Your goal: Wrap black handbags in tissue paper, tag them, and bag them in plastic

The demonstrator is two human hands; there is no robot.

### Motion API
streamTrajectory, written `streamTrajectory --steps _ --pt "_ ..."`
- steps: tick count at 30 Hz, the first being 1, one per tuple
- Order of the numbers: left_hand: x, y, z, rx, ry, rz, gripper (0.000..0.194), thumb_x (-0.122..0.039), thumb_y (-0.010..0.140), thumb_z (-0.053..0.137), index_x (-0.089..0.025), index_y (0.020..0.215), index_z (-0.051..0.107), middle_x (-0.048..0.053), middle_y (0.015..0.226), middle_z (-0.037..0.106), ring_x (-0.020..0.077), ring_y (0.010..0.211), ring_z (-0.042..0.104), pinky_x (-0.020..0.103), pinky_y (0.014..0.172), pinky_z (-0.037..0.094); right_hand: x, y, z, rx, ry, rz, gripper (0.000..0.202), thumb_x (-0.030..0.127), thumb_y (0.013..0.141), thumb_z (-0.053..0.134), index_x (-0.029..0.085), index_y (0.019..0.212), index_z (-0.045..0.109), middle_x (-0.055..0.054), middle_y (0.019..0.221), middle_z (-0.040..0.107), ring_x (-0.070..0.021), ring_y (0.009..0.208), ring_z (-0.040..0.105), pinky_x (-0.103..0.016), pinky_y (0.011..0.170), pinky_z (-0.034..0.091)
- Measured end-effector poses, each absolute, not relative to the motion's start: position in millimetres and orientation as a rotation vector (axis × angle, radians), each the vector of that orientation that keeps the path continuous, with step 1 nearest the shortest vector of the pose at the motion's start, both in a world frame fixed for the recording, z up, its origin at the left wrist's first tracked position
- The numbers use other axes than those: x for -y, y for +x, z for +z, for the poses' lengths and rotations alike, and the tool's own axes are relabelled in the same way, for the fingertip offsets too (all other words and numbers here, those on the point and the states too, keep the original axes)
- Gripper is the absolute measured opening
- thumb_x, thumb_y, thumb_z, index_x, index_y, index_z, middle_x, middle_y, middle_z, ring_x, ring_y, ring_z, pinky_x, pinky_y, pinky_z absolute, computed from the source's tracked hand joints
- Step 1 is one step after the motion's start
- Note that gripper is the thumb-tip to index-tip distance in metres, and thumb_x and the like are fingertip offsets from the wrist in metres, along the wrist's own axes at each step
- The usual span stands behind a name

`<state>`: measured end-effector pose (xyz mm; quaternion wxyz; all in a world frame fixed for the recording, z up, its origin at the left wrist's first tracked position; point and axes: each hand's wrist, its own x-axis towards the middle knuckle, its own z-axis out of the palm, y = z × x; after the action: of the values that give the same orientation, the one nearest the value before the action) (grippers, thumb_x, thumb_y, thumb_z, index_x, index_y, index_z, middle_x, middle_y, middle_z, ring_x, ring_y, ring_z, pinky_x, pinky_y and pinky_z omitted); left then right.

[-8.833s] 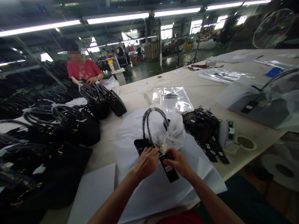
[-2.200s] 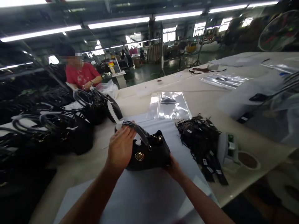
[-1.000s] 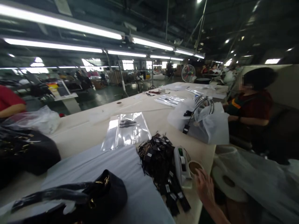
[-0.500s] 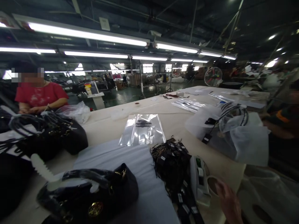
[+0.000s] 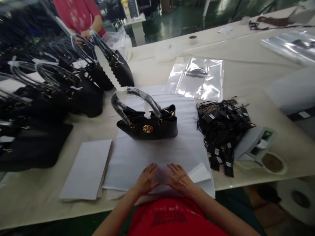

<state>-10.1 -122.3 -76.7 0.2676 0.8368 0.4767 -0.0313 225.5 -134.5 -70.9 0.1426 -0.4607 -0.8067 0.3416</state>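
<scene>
A black handbag (image 5: 152,129) with a round gold emblem and wrapped handles stands on pale sheets (image 5: 152,154) in the middle. A long white notched strip rises from its handles. My left hand (image 5: 147,179) is at the front of the sheets, fingers spread, holding nothing. Just to the right, my right hand (image 5: 179,178) is also open and empty over the sheets, beside a small folded white paper (image 5: 199,173). Both hands are nearer to me than the bag, apart from it and from each other.
Black bags (image 5: 83,93) crowd the left, behind a paper stack (image 5: 86,170). A person in red (image 5: 80,14) is behind them. Clear plastic bags (image 5: 200,78) lie beyond the sheets. Black tags (image 5: 222,124), a tape dispenser (image 5: 256,144) and a tape roll (image 5: 273,163) are at right.
The view has tilted down and turned. My right hand has left the tape roll and is now over the sheets; my left hand has come into view. The handbag appears farther from me.
</scene>
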Motion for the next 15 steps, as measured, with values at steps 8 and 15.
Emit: streamTrajectory --steps 8,15 --pt "150 -63 -67 -1.532 2.158 0.059 0.049 -0.040 0.087 0.048 -0.010 0.126 0.049 0.020 0.123 0.057 0.0297 0.118 0.052 0.046 0.097 0.044 135 215 -97 2.423 -1.380 1.066 0.049 0.039 0.081 0.063 0.025 0.127 0.054 -0.014 0.142 0.042 -0.0346 0.128 0.038 -0.057 0.105 0.022" --pt "169 -59 -60 -1.420 2.257 0.045 0.051 -0.035 0.082 0.059 -0.018 0.128 0.047 0.016 0.131 0.052 0.0303 0.123 0.046 0.048 0.100 0.039 123 214 -96 2.485 -1.422 0.925 0.046 0.048 0.088 0.049 0.026 0.129 0.053 -0.012 0.137 0.048 -0.0323 0.122 0.042 -0.051 0.100 0.028"
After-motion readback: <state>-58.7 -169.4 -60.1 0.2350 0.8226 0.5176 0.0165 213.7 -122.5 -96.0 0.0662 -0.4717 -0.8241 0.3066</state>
